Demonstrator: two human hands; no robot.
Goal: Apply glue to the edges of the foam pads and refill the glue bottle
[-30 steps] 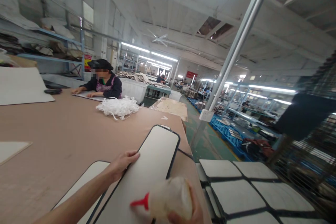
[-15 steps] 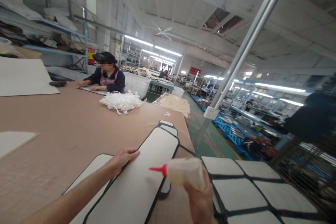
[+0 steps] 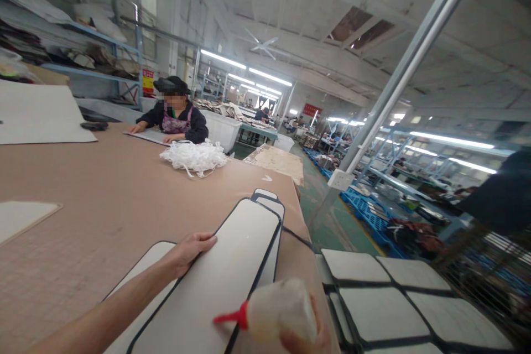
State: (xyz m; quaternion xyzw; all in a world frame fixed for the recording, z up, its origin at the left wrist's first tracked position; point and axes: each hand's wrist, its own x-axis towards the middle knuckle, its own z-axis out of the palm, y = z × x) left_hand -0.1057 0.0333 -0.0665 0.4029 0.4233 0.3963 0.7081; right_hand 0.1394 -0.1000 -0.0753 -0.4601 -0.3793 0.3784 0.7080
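Cream-white, round-cornered long panel with dark edging (image 3: 215,271) lies at the lower centre of the frame, over the brown-covered worktable (image 3: 95,177), its long axis slanting from the bottom edge up toward the right, so that its far end is just right of centre. The bare left hand (image 3: 193,253) is nearer to it, in contact: it comes in from the lower left corner and is closed narrowly on the left long edge, about midway along, though the fingers beneath are hidden. The bare right hand (image 3: 305,334), at the bottom right of centre, is wrapped round a cloudy, translucent plastic bottle (image 3: 280,310), partly blurred, and is itself off the panel, beyond the right long edge. What matters most, as I judge it, is how the bottle's pointed red nozzle (image 3: 232,316) stands to the face: it reaches left across that edge, roughly athwart the long axis, with its tip over the lower part; whether it touches I cannot tell. 2 similar pale pieces show partly from underneath, a left-hand panel (image 3: 143,276) at the lower left and a right-hand panel (image 3: 274,257) along the right edge.
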